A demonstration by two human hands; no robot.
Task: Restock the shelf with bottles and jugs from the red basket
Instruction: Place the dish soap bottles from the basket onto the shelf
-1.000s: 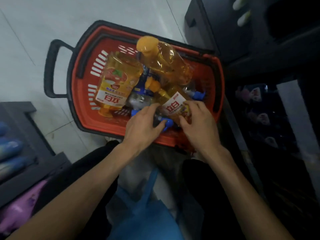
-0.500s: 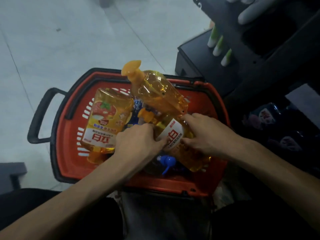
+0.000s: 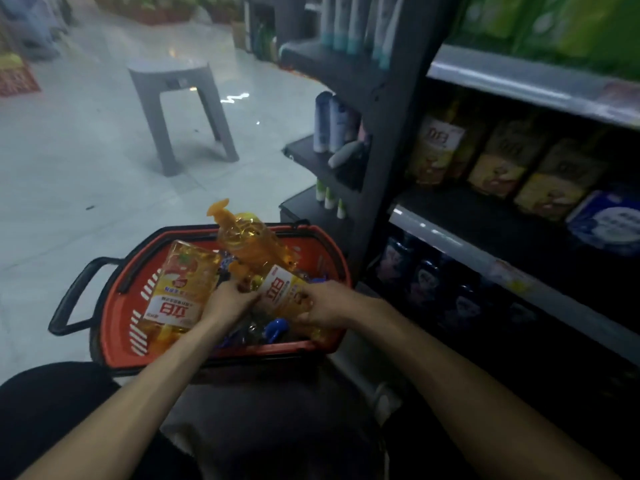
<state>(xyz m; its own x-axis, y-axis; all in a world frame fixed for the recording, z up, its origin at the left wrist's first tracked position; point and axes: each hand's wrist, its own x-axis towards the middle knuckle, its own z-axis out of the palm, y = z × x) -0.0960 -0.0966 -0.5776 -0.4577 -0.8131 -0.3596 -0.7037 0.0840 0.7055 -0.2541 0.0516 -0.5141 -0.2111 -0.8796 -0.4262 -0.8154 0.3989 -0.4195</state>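
The red basket (image 3: 114,327) stands on the floor in front of me. It holds a large yellow jug (image 3: 180,289) lying on the left, a tall orange bottle (image 3: 252,240) with a pump top sticking up at the back, and blue-capped bottles (image 3: 275,329) underneath. Both hands hold a smaller orange pump bottle (image 3: 282,289) with a white label over the basket. My left hand (image 3: 228,299) grips its pump end. My right hand (image 3: 327,304) grips its body. The shelf (image 3: 485,213) with yellow jugs stands to the right.
A grey plastic stool (image 3: 176,98) stands on the tiled floor beyond the basket. A dark end rack (image 3: 332,161) with white and blue tubes sits between basket and shelf. Dark blue packs (image 3: 426,285) fill the lowest shelf level. A blue-white pack (image 3: 609,223) lies at right.
My head has tilted up, bringing the shelf and stool into view. Both hands have closed round the small orange bottle and raised it slightly in the basket.
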